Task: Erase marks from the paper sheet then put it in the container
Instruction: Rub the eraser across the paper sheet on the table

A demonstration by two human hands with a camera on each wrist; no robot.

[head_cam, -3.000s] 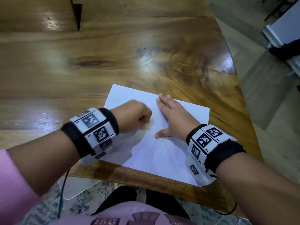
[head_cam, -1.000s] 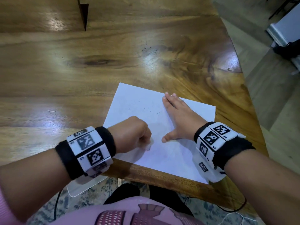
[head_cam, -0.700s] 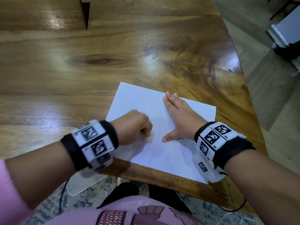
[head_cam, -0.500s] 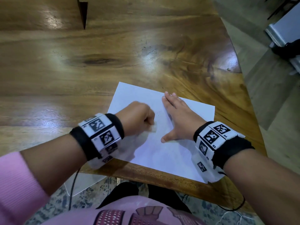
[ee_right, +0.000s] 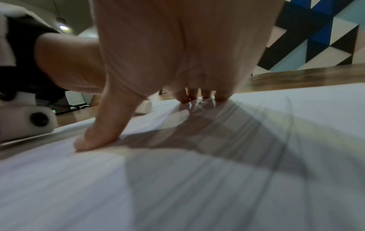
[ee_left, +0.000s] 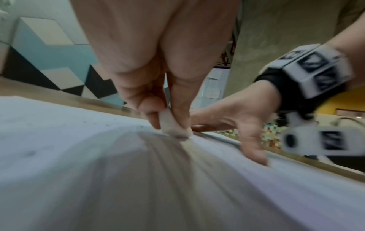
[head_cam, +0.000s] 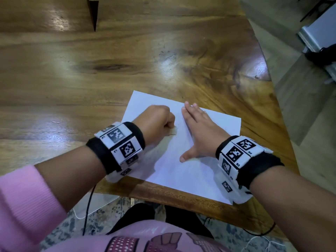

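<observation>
A white paper sheet (head_cam: 183,166) lies at the near edge of the wooden table (head_cam: 91,73). My left hand (head_cam: 158,120) is curled in a fist over the sheet's upper middle and pinches a small white eraser (ee_left: 171,125) whose lower end touches the paper (ee_left: 59,148). My right hand (head_cam: 201,131) lies flat on the sheet just to the right, fingers straight and thumb spread, pressing the paper (ee_right: 197,179) down. Faint pencil lines show under the right fingers (ee_right: 203,95). No container is in view.
The table's curved right edge (head_cam: 269,82) drops to a tiled floor. A dark triangular gap (head_cam: 93,13) in the wood sits at the far left. A cable (head_cam: 87,211) hangs below the near edge, by my pink clothing.
My left hand has rubbed the eraser back and forth, sliding toward me and then away up the sheet. The right hand has stayed pressed flat on the paper.
</observation>
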